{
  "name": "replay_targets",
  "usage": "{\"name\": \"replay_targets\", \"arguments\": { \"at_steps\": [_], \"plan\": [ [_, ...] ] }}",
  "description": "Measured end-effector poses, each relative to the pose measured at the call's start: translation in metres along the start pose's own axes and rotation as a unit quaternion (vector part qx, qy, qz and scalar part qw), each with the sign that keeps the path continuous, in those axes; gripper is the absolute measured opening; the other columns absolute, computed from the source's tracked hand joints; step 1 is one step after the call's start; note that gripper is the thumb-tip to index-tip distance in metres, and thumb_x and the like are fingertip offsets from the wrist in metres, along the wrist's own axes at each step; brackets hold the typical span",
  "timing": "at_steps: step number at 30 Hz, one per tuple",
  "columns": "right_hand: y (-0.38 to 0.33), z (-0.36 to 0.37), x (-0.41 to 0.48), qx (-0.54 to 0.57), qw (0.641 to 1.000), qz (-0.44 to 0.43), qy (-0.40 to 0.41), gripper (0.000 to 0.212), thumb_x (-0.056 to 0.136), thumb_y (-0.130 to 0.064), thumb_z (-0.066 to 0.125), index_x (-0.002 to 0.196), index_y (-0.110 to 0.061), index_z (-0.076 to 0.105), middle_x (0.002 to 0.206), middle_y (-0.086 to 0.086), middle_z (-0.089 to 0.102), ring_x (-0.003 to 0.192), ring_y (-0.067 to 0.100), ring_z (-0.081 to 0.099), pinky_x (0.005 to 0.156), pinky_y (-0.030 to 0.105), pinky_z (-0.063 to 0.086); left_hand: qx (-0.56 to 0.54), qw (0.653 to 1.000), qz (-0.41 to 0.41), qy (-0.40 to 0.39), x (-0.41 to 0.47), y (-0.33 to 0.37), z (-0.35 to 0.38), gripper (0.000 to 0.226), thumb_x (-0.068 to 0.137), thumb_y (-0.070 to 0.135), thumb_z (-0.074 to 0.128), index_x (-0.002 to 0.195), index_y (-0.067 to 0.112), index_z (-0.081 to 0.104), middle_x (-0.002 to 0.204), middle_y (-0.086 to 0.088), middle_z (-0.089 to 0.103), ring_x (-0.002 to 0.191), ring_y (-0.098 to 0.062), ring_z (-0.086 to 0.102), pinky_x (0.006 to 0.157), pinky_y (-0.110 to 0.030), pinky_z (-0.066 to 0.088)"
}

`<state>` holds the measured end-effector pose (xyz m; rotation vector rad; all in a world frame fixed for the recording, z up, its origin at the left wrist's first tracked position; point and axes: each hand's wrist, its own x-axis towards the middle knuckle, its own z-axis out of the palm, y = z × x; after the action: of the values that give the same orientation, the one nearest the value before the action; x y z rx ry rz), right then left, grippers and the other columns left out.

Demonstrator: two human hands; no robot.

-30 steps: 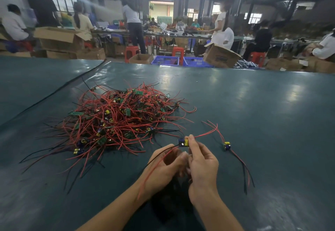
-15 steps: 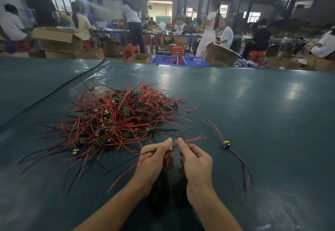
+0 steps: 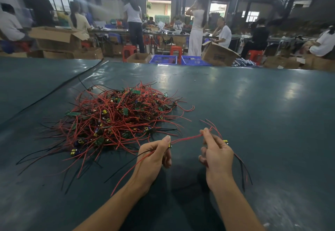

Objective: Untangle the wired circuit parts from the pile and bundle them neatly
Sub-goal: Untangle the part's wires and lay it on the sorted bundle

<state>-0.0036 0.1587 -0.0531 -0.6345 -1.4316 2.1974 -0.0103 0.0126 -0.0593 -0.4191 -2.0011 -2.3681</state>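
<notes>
One wired part (image 3: 169, 144) is held just right of the pile (image 3: 117, 118), above the worktop (image 3: 272, 122): the left hand (image 3: 155, 156) grips its board end, the right hand (image 3: 217, 151) pinches its red wire (image 3: 186, 137) straight. Next, I'd guess, gather the leads together.

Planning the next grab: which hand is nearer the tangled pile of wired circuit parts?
Left. The left hand, gripping a wired circuit part, sits at the near-right edge of the pile; the right hand is farther right, pinching that part's red wire.
</notes>
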Motion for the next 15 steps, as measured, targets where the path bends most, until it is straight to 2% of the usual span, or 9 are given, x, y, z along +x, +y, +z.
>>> {"name": "replay_targets", "arguments": {
  "at_steps": [2, 4, 6, 9, 11, 13, 15],
  "plan": [
    [0.003, 0.005, -0.008, -0.061, 0.997, 0.009, -0.040, 0.030, 0.086, -0.040, 0.072, 0.067, -0.017, 0.076, 0.048, -0.013, 0.050, 0.039, 0.004, 0.035, 0.035, 0.017, 0.030, 0.000, 1.000, 0.002, 0.012, 0.001, -0.001, 0.000, 0.044, 0.084, 0.040, 0.056, 0.047, 0.017, 0.055, 0.050, -0.007, 0.053, 0.044, -0.013, 0.050, 0.046, -0.020, 0.040],
    [0.007, 0.012, -0.020, -0.122, 0.987, 0.001, -0.109, 0.029, 0.085, -0.044, 0.070, 0.068, -0.024, 0.079, 0.051, -0.013, 0.057, 0.042, 0.002, 0.043, 0.041, 0.016, 0.036, 0.006, 1.000, 0.008, 0.008, 0.002, -0.003, 0.000, 0.044, 0.085, 0.039, 0.056, 0.049, 0.014, 0.057, 0.050, -0.004, 0.053, 0.045, -0.012, 0.048, 0.047, -0.020, 0.039],
    [0.010, 0.018, -0.031, -0.133, 0.977, -0.018, -0.164, 0.024, 0.087, -0.036, 0.069, 0.069, -0.024, 0.079, 0.061, -0.005, 0.070, 0.053, 0.006, 0.061, 0.051, 0.019, 0.051, 0.019, 1.000, 0.016, -0.010, 0.001, -0.004, 0.002, 0.045, 0.084, 0.040, 0.058, 0.054, 0.006, 0.058, 0.052, -0.002, 0.051, 0.048, -0.011, 0.046, 0.048, -0.020, 0.038],
    [0.012, 0.021, -0.036, -0.138, 0.979, -0.028, -0.149, 0.027, 0.092, -0.026, 0.066, 0.067, -0.025, 0.078, 0.067, 0.002, 0.074, 0.063, 0.011, 0.068, 0.063, 0.026, 0.058, 0.041, 0.998, 0.020, -0.032, 0.001, -0.005, 0.002, 0.047, 0.083, 0.042, 0.058, 0.055, 0.004, 0.054, 0.052, -0.001, 0.049, 0.049, -0.012, 0.043, 0.050, -0.021, 0.037],
    [0.009, 0.020, -0.032, -0.124, 0.986, -0.016, -0.108, 0.030, 0.093, -0.024, 0.066, 0.066, -0.022, 0.077, 0.061, 0.000, 0.069, 0.058, 0.012, 0.063, 0.060, 0.027, 0.055, 0.050, 0.998, 0.018, -0.046, 0.002, -0.006, 0.003, 0.052, 0.084, 0.042, 0.057, 0.055, 0.000, 0.053, 0.053, -0.008, 0.051, 0.051, -0.017, 0.046, 0.055, -0.026, 0.040],
    [0.005, 0.015, -0.022, -0.095, 0.994, -0.001, -0.056, 0.027, 0.092, -0.022, 0.068, 0.066, -0.016, 0.075, 0.051, -0.004, 0.051, 0.044, 0.006, 0.044, 0.046, 0.022, 0.042, 0.058, 0.996, 0.014, -0.064, 0.001, -0.006, 0.005, 0.050, 0.087, 0.041, 0.056, 0.052, 0.004, 0.056, 0.052, -0.009, 0.055, 0.048, -0.017, 0.050, 0.054, -0.024, 0.043],
    [0.001, 0.010, -0.013, -0.061, 0.998, 0.010, -0.019, 0.019, 0.091, -0.019, 0.069, 0.072, -0.016, 0.072, 0.048, -0.007, 0.039, 0.037, 0.003, 0.032, 0.037, 0.018, 0.033, 0.071, 0.994, 0.009, -0.083, 0.001, -0.006, 0.008, 0.050, 0.092, 0.039, 0.059, 0.050, 0.012, 0.058, 0.050, -0.007, 0.058, 0.046, -0.016, 0.054, 0.053, -0.023, 0.045]
  ]
}}
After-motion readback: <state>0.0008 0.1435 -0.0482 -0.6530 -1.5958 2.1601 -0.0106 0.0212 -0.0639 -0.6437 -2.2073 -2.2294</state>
